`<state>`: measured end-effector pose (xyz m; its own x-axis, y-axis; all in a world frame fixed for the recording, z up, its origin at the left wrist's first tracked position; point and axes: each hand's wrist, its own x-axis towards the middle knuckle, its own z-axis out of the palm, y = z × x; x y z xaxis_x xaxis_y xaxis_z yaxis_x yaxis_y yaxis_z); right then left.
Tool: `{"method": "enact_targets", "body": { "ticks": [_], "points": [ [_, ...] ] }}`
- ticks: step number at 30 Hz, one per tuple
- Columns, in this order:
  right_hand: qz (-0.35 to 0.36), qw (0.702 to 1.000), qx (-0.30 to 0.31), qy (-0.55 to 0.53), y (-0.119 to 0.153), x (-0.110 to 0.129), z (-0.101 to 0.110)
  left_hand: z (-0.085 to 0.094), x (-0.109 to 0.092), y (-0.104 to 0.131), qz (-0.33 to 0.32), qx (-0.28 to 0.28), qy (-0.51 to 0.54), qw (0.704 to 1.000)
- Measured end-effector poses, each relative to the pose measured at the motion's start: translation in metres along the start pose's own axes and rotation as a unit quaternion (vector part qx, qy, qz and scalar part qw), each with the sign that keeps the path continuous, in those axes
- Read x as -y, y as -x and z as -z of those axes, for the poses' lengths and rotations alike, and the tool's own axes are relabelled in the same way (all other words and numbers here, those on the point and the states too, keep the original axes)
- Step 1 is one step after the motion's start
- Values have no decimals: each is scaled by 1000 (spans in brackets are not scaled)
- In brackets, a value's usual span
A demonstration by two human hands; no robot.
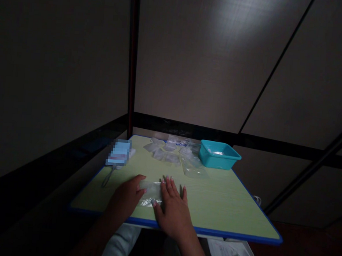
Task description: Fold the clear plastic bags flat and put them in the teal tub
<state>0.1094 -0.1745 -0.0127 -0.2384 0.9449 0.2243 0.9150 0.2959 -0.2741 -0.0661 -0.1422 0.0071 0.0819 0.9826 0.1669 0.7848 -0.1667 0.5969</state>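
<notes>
Though clear, bag (150,200) btwn L/R fingers (169,189)

The left hand (128,197) and right hand (174,210) were bare, as were both forearms; the right's nails looked pale and glossy. Creased, pale grey-blue clothing (122,243) showed below the bench's (227,202) near edge.

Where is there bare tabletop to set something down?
Bare room: right of the right hand, on the near side of the teal basin; a narrower strip between the left hand and the scattered clear bags. Crowded: the far middle, under those bags.
</notes>
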Motion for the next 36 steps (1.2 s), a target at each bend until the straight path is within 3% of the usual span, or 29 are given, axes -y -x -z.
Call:
{"method": "enact_targets", "body": {
  "ticks": [20, 24, 30, 36],
  "points": [
    [-9, 1000, 5, -1, 1, 1, 4, -12, 22, 8, -71, 40, 29, 996],
    [-12, 1000, 7, 2, 0, 1, 3, -8, 27, 13, -131, 11, 4, 991],
    [-16, 1000, 20, 6, 1, 2, 3, -8, 36, 21, -250, -112, -96, 957],
    [-11, 1000, 22, 3, 1, 3, 4, -6, 36, 27, -327, -65, -128, 934]
  ]
}}
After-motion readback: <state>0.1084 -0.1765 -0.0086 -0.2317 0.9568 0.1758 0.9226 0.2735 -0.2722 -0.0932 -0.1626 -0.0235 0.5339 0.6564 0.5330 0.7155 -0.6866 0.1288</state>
